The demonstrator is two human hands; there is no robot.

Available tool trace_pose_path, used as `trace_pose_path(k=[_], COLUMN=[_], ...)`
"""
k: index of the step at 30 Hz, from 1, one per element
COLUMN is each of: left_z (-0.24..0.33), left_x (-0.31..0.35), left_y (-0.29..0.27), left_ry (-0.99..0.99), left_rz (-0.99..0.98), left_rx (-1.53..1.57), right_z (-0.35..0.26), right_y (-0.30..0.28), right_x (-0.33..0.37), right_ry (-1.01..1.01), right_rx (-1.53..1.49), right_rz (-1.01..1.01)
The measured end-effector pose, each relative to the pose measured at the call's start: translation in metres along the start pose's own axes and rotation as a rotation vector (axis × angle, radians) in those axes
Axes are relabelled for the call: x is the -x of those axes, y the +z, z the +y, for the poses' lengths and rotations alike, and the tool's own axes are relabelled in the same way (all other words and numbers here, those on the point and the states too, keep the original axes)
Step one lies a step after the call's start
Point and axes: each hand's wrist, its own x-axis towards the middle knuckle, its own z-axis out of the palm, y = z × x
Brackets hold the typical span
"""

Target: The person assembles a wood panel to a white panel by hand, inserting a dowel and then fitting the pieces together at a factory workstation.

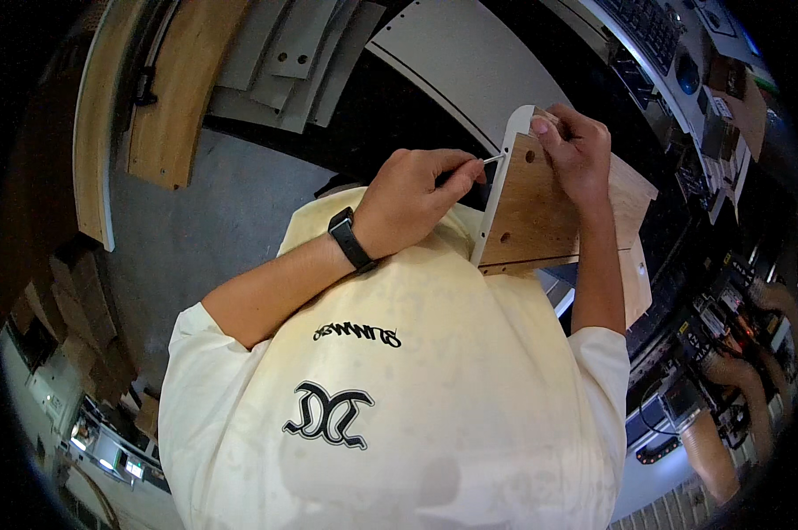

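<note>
A wooden panel (540,203) with a pale edge, a rounded top corner and round holes in its face stands tilted in front of my chest. My right hand (575,150) grips its upper end, thumb on the wood-grain face and fingers behind, mostly hidden. Between thumb and forefinger, my left hand (416,194) pinches a thin pale rod (494,159). The rod's far end meets the panel's narrow edge near a small hole; whether it sits inside I cannot tell. A black watch is on my left wrist.
More wooden boards (633,199) lie behind the held panel. Grey panels (284,62) are stacked at the far left, beside long wood-coloured boards (182,97). A large white panel (469,57) lies ahead. Machinery with hoses (734,371) stands to the right, with a keyboard (642,31) at the far right.
</note>
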Motion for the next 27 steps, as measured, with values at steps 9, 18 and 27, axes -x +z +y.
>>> trace_pose_path(k=[9, 18, 27], left_z=[0.002, 0.001, 0.005], left_x=[0.006, 0.014, 0.016], left_y=[0.005, 0.005, 0.001], left_ry=[0.016, 0.001, -0.030], left_rz=[0.051, 0.017, -0.032], left_rx=[0.006, -0.024, -0.038], right_z=[0.000, 0.005, 0.005], right_y=[0.000, 0.007, 0.006], right_x=[0.000, 0.001, 0.001], right_ry=[-0.004, -0.020, -0.009], right_rx=[0.039, -0.008, 0.023], right_rz=[-0.009, 0.042, -0.004])
